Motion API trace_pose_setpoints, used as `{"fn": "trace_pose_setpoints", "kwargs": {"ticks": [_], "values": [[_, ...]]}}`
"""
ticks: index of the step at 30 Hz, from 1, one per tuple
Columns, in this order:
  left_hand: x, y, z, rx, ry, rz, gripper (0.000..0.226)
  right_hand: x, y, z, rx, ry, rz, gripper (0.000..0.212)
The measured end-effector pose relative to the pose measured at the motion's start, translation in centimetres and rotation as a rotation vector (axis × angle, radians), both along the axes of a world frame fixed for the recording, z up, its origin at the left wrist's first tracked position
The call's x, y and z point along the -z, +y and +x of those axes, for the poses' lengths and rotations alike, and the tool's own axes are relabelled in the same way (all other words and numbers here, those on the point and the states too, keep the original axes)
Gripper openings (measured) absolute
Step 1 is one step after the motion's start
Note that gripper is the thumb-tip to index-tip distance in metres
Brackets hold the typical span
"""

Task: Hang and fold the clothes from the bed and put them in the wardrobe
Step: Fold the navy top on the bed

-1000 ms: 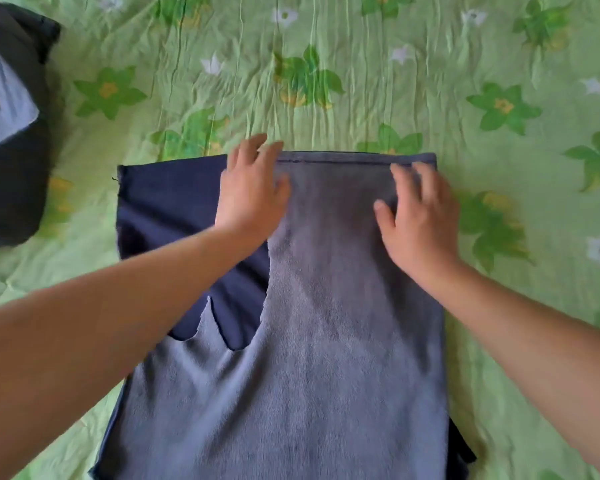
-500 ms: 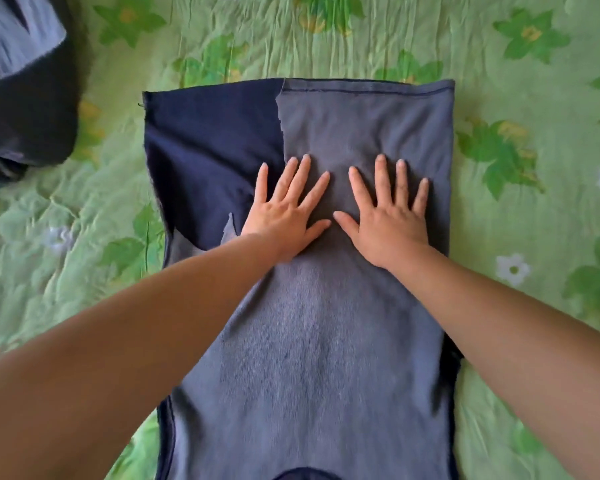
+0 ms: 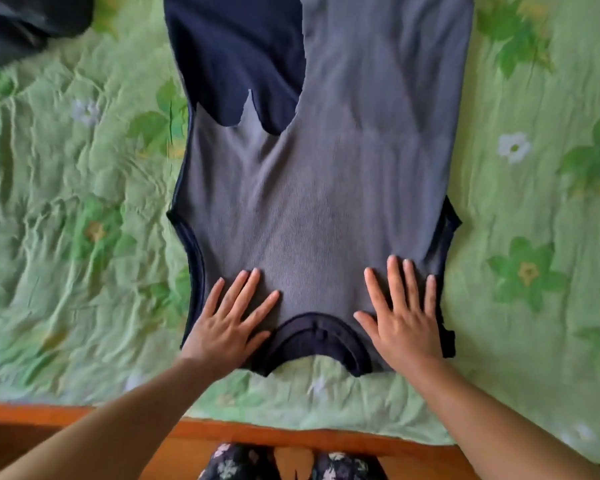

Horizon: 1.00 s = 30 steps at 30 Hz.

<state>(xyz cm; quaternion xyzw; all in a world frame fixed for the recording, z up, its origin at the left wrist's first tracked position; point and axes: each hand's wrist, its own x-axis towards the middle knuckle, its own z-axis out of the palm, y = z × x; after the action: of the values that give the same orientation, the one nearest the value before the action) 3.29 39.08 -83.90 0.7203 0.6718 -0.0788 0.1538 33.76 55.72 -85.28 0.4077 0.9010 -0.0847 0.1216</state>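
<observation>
A sleeveless grey and navy top (image 3: 319, 188) lies flat on the bed, its dark neckline (image 3: 317, 336) nearest me and its hem running off the top of the view. My left hand (image 3: 227, 323) presses flat on the left shoulder part, fingers spread. On the right shoulder part my right hand (image 3: 404, 317) presses flat the same way. The neckline sits between the two hands. A navy panel shows at the top's upper left.
The bed carries a crumpled green floral sheet (image 3: 66, 237). A dark pile of clothes (image 3: 25, 26) sits at the upper left corner. The bed's orange wooden edge (image 3: 291, 441) runs along the bottom, with floral trouser legs (image 3: 291, 464) below it.
Both flat hands have slid down the top from its hem end to its shoulders, and the view has tilted down towards the bed's edge.
</observation>
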Motion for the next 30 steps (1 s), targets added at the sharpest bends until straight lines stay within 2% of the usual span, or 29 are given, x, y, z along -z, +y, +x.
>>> {"fn": "trace_pose_setpoints", "kwargs": {"ticks": [4, 7, 10, 13, 15, 17, 21, 24, 26, 30], "values": [[-0.7, -1.2, -0.1, 0.012, 0.022, -0.010, 0.069, -0.7, -0.9, 1.1, -0.095, -0.070, -0.045, 0.078], [-1.2, -2.8, -0.4, 0.018, 0.030, -0.017, 0.070, -1.6, -1.8, 3.3, -0.084, -0.106, -0.063, 0.079], [-2.1, -4.7, -0.9, -0.007, 0.043, -0.042, 0.074, -2.4, -2.7, 5.3, -0.055, -0.076, -0.089, 0.083], [-3.1, -5.8, -1.7, 0.008, 0.022, -0.083, 0.078, -3.4, -2.9, 7.0, -0.115, -0.060, -0.148, 0.088], [-3.7, -5.4, -2.4, 0.026, -0.020, -0.078, 0.068, -4.0, -2.4, 7.5, -0.153, -0.006, -0.172, 0.074], [-4.1, -4.8, -3.1, 0.024, -0.056, -0.018, 0.053, -4.1, -1.6, 7.9, -0.174, 0.108, -0.103, 0.048], [-5.2, -3.5, -4.5, 0.020, -0.107, 0.061, 0.030, -5.2, 0.5, 6.9, -0.257, 0.235, 0.030, 0.021], [-6.6, -1.6, -5.8, -0.101, -0.217, 0.069, 0.029, -6.6, 2.3, 5.5, -0.218, 0.316, -0.028, 0.023], [-7.7, 0.3, -7.0, -0.284, -0.273, 0.087, 0.022, -8.0, 4.4, 4.4, -0.077, 0.407, -0.082, 0.028], [-9.9, 7.8, -11.4, -0.592, -0.296, 0.192, 0.016, -11.1, 12.3, 0.8, 0.173, 0.462, 0.015, 0.041]]}}
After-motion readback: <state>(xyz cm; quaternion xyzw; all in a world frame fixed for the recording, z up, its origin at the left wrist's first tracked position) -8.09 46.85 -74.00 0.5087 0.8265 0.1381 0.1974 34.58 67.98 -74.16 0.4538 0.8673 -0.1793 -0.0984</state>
